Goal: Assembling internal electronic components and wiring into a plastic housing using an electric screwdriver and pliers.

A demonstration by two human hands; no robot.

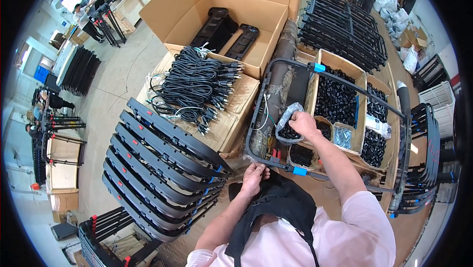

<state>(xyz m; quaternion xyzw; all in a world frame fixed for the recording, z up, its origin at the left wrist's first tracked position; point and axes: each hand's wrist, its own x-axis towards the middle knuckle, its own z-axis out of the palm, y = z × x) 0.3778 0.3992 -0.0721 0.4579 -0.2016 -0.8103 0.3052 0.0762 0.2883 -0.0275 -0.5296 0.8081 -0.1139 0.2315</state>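
Observation:
A black tubular metal frame [340,76] with rounded corners and blue tape pieces lies across the bench in front of me. My right hand [302,123] dips into a clear plastic bag [283,128] of small black parts, inside the frame's outline. Its fingers are curled, the tips hidden among the parts. My left hand [253,177] is at the frame's near left corner, thumb and fingers pinched together; what lies between them is too small to make out.
Boxes of black parts [336,102] and silver screws [342,137] sit right of the bag. Bundled black cables [197,84] top a carton at left. Behind stands an open cardboard box [268,38]. Stacked grey-black panels [157,168] lie near left; black frames [342,30] are piled far right.

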